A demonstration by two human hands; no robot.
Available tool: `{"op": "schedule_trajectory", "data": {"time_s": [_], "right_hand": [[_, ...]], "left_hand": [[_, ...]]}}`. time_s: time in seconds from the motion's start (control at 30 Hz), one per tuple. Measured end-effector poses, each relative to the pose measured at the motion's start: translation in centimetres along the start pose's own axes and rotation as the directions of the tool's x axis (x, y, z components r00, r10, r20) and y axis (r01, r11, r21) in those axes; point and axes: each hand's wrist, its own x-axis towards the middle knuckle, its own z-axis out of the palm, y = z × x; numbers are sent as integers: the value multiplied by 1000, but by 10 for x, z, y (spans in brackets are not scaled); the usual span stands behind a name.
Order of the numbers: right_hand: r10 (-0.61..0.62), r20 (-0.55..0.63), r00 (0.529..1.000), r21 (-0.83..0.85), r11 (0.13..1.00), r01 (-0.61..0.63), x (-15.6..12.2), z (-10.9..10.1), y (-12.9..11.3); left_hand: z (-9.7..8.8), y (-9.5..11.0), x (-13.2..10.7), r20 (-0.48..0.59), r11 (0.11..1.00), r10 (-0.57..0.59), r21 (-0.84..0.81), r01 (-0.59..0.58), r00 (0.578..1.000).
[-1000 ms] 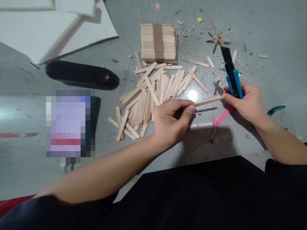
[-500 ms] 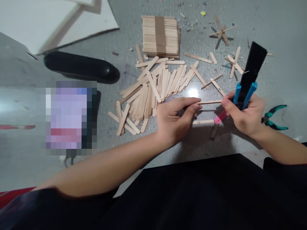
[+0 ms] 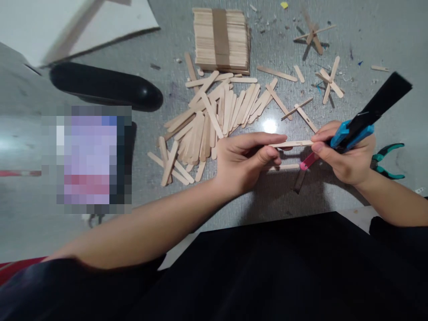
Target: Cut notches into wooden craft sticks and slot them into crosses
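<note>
My left hand (image 3: 245,158) has its fingertips around the left end of a wooden craft stick (image 3: 294,144), the thumb slightly lower. A small notch or slot shows near the middle of the stick. At its right end, the thumb and forefinger of my right hand (image 3: 347,151) pinch it. The same right hand also keeps a tool with blue handles (image 3: 356,136) and a wide flat black part in its palm, slanting up to the right. Below the held stick lie another craft stick (image 3: 284,167) and a pink piece (image 3: 308,160), partly covered by my hands.
Loose craft sticks (image 3: 200,138) are heaped beyond my left hand, with a banded bundle (image 3: 200,40) behind. Several crossed-stick pieces (image 3: 330,81) stand at the right. Green-handled pliers (image 3: 389,154) lie by my right wrist. A black case (image 3: 103,87) is at the left.
The held stick has turned from its thin edge to show more of its flat face. The blue-handled tool has tilted further right. My left fingers have loosened a little.
</note>
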Motion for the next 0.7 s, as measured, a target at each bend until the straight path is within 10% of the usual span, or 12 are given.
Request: {"op": "schedule_trajectory", "data": {"time_s": [0.23, 0.53, 0.7], "right_hand": [[-101, 323, 941, 89, 993, 76, 3, -3, -1], [-75, 375, 924, 258, 966, -26, 2, -1, 7], [-75, 314, 947, 235, 972, -1, -2, 5, 8]], "left_hand": [[7, 0, -7, -171, 982, 56, 187, -23, 984], [3, -5, -3, 10, 991, 128, 31, -128, 992], [4, -2, -5, -62, 997, -59, 52, 63, 996]]}}
